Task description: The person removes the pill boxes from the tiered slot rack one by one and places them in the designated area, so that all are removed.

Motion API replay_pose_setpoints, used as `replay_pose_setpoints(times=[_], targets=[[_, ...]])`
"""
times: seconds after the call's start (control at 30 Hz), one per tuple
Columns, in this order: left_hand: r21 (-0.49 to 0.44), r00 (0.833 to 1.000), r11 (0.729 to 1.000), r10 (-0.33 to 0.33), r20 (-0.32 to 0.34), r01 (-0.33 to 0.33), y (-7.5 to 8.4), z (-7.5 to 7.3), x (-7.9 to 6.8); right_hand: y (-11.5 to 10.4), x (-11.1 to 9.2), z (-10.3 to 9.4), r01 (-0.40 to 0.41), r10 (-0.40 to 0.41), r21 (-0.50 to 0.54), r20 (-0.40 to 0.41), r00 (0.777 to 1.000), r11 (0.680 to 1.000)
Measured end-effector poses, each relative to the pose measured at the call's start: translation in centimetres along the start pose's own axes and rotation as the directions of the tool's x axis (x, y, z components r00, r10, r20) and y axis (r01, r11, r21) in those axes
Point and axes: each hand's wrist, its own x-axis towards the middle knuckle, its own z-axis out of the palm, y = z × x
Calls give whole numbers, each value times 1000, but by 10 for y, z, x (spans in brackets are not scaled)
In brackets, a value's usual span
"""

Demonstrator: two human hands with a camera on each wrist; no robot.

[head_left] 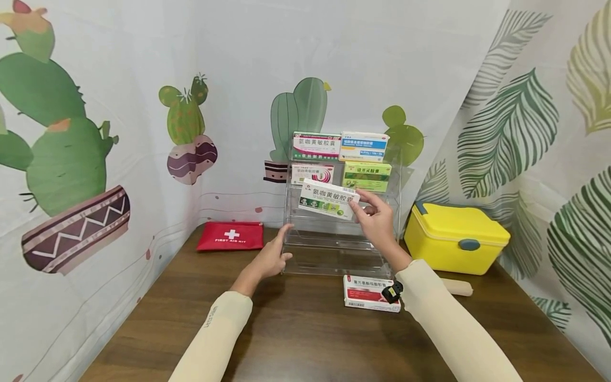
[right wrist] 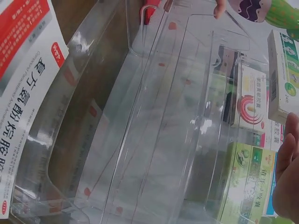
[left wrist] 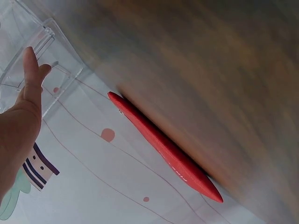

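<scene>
My right hand (head_left: pixel 376 215) pinches the right end of a white-and-green medicine box (head_left: pixel 328 199), held in front of a clear tiered rack (head_left: pixel 329 241). At the rack's left side is my left hand (head_left: pixel 273 253), its fingers extended along the edge. The upper tiers bear a green-and-pink box (head_left: pixel 316 146), a blue-and-white box (head_left: pixel 364 147), a white-and-pink box (head_left: pixel 312 174) and a light green box (head_left: pixel 366 176). In the right wrist view the held box (right wrist: pixel 284 77) is partly cut off by the frame. A red-and-white box (head_left: pixel 365 293) lies on the table before the rack.
A red first aid pouch (head_left: pixel 230 236) lies left of the rack. To the right stands a yellow case (head_left: pixel 458 239) with a blue-grey latch, and a pale beige object (head_left: pixel 457 287) lies in front of it. Printed curtains hang behind and beside the wooden table (head_left: pixel 296 329).
</scene>
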Motion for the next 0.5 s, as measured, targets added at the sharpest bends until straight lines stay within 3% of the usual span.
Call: replay_pose_setpoints(times=[0.5], targets=[[10,1000,1000,16,-5,-16,-1,0,0,-10,-10,-3,-13,13,-10,20,1000,1000]])
